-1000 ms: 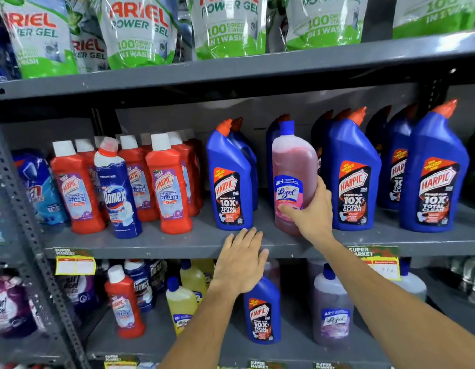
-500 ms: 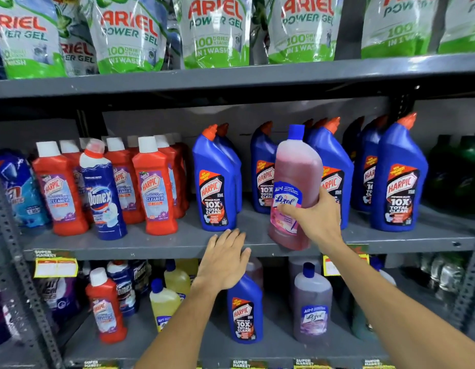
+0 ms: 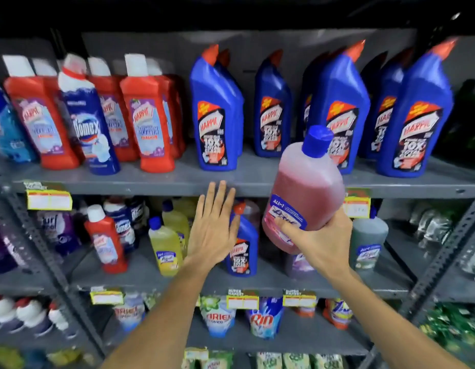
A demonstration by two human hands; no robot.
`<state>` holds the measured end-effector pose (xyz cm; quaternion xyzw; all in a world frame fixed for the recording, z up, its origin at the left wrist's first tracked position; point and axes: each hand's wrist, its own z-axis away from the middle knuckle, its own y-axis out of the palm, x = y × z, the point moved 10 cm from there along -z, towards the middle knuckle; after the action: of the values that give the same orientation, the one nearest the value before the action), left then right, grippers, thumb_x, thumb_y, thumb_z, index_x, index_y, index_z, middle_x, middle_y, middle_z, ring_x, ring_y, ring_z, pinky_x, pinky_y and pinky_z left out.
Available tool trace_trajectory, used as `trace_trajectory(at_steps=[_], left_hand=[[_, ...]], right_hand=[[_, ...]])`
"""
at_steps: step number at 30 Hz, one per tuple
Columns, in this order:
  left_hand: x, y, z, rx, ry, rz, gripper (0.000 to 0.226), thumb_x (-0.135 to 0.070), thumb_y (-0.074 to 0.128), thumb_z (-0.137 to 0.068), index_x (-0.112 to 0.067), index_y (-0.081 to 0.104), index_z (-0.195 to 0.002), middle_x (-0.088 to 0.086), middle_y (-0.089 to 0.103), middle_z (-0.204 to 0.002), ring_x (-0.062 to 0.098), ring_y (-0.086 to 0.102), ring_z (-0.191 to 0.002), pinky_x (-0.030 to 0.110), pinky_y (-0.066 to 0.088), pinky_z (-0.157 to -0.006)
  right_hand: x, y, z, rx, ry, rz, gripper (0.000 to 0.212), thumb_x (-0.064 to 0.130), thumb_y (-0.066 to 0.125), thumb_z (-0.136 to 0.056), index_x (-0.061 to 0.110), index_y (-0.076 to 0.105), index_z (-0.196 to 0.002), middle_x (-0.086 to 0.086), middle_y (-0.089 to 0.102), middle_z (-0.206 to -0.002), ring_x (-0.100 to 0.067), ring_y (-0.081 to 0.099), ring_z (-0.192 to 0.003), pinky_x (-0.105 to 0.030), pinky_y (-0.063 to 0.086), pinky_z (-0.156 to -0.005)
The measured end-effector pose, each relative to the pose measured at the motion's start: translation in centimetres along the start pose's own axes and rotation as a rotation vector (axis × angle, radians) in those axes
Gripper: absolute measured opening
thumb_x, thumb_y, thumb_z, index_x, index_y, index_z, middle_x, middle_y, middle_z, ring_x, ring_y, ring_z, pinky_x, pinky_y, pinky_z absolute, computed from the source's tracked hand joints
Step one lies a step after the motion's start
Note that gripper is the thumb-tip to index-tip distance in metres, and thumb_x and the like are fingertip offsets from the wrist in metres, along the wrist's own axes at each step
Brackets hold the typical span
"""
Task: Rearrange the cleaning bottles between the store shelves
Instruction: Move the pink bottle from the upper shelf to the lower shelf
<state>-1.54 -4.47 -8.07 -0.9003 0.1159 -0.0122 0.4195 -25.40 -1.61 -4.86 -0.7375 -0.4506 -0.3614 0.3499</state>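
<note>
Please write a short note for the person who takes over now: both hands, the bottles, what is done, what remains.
Right hand: holds the pink Lizol bottle off the shelves, tilted, in front of the upper shelf.
Left hand: open, empty, fingers up by that shelf's edge.
Done: pink bottle is off the blue Harpic row.
Left: set it down, probably on the lower shelf by the other Lizol bottles.

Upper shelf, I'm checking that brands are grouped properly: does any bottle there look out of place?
Yes. A dark blue Domex bottle stands among the red Harpic bathroom cleaner bottles at the left of the upper shelf: the only one of its brand there, while more Domex sits on the shelf below.
</note>
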Motion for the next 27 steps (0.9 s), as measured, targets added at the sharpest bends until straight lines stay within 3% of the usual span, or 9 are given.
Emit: trace_trajectory(at_steps=[3,8,12,15,17,22,27], left_hand=[[2.3,3.1,4.5,0.074,-0.037,0.013,0.064,-0.035,0.041,-0.099,-0.011,0.021,-0.154,0.009,0.009,-0.165,0.026,0.000,-0.152,0.045,0.010,-0.122],[5.9,11.1,10.8,0.355,-0.122,-0.019,0.067,-0.045,0.029,-0.100,-0.009,0.018,-0.155,0.010,0.012,-0.164,0.026,0.006,-0.152,0.046,0.013,-0.122],[7.6,18.6,14.6,0.679,-0.169,0.008,0.073,-0.052,0.027,-0.100,-0.008,0.008,-0.156,0.011,0.003,-0.165,0.027,-0.001,-0.152,0.045,0.004,-0.123],[8.0,22.5,16.1,0.826,-0.184,0.041,0.075,-0.050,0.032,-0.100,-0.008,0.005,-0.156,0.011,-0.002,-0.165,0.027,-0.007,-0.151,0.046,0.001,-0.122],[8.6,24.5,16.5,0.864,-0.202,0.070,0.073,-0.048,0.030,-0.101,-0.008,0.004,-0.156,0.011,-0.003,-0.165,0.027,-0.008,-0.151,0.047,-0.001,-0.122],[10.7,27.7,17.3,0.874,-0.241,0.086,0.069,-0.046,0.025,-0.102,-0.008,0.005,-0.156,0.012,0.000,-0.166,0.028,-0.004,-0.151,0.047,-0.001,-0.122],[11.0,28.0,17.5,0.777,-0.202,0.069,0.077,-0.053,0.008,-0.093,-0.008,0.011,-0.155,0.013,0.009,-0.165,0.031,0.004,-0.151,0.049,0.004,-0.121]], right_hand=[[-3.8,1.8,2.5,0.044,0.064,0.029,0.059,0.054,0.089,-0.045,0.034,0.064,-0.094,0.018,0.073,-0.090,-0.008,0.073,-0.086,-0.033,0.060,-0.073],[-10.8,5.5,5.4,0.076,0.207,0.093,0.063,0.036,0.096,-0.055,0.030,0.060,-0.107,0.011,0.074,-0.098,-0.015,0.073,-0.091,-0.041,0.061,-0.079],[-15.4,8.1,6.5,0.039,0.294,0.127,0.062,0.028,0.094,-0.061,0.034,0.054,-0.108,0.006,0.068,-0.098,-0.020,0.067,-0.091,-0.033,0.055,-0.080],[-18.2,9.5,7.1,-0.012,0.359,0.147,0.063,0.024,0.093,-0.065,0.022,0.058,-0.117,0.002,0.065,-0.101,-0.018,0.060,-0.090,-0.023,0.044,-0.077],[-19.9,10.4,7.2,-0.041,0.380,0.165,0.063,0.022,0.092,-0.066,0.016,0.059,-0.119,0.001,0.064,-0.102,-0.017,0.059,-0.091,-0.022,0.042,-0.078],[-23.2,11.7,7.2,-0.123,0.421,0.216,0.067,0.032,0.089,-0.063,0.017,0.058,-0.121,-0.010,0.071,-0.114,-0.028,0.067,-0.102,-0.041,0.054,-0.093],[-24.5,12.6,5.5,-0.136,0.432,0.218,0.066,0.034,0.090,-0.066,0.020,0.052,-0.118,-0.001,0.068,-0.111,-0.026,0.067,-0.103,-0.033,0.053,-0.091]])
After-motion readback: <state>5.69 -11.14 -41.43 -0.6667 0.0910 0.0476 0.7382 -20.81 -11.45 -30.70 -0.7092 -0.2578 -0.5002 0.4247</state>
